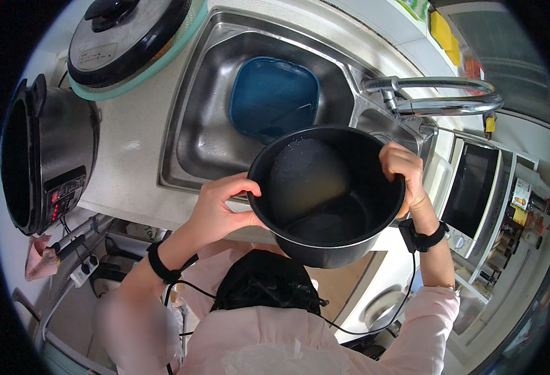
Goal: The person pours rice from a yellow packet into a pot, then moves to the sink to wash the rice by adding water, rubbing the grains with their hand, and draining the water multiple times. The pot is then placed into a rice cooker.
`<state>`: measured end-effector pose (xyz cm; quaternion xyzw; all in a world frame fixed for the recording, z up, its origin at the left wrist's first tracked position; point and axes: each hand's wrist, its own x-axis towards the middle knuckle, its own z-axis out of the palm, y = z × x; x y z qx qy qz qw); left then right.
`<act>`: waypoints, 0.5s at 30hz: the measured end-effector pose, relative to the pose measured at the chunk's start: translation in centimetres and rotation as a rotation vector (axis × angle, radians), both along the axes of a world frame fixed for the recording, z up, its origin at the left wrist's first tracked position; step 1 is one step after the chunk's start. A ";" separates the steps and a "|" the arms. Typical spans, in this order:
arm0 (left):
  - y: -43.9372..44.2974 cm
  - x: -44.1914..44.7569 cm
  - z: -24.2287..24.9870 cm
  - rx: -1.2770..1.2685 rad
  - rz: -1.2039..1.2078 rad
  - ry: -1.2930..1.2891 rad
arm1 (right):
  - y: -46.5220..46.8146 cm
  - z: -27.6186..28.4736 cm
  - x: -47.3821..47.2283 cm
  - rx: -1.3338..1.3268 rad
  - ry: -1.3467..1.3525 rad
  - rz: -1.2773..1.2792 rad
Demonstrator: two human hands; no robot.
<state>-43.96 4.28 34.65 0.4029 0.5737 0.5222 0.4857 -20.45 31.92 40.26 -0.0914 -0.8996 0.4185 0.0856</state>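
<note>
My left hand pinches the left rim of a dark inner cooking pot between thumb and fingers. On the far side, my right hand grips the same pot's right rim. The pot is tilted, with its open mouth facing up towards me and a dull sheen on its inner wall; whether it holds liquid I cannot tell. Its far edge overlaps the near edge of a stainless steel sink. A blue plastic basin lies in the sink, partly covered by the pot, with what looks like water in it.
A chrome faucet arches at the sink's right. An electric pressure cooker body with lit red indicators stands on the left counter. Behind it, a black-rimmed lid rests in a green plastic basket. A microwave oven is at the right.
</note>
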 end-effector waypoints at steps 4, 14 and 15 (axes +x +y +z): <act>0.1 0.1 0.0 -0.005 0.028 0.028 | 0.5 -0.2 0.0 -0.038 -0.018 0.004; 0.6 0.2 -0.7 -0.040 0.054 -0.020 | 1.3 -0.2 -0.8 -0.048 -0.047 -0.022; 0.6 0.2 -0.7 -0.040 0.056 -0.034 | 1.5 -0.1 -0.8 -0.043 -0.054 -0.024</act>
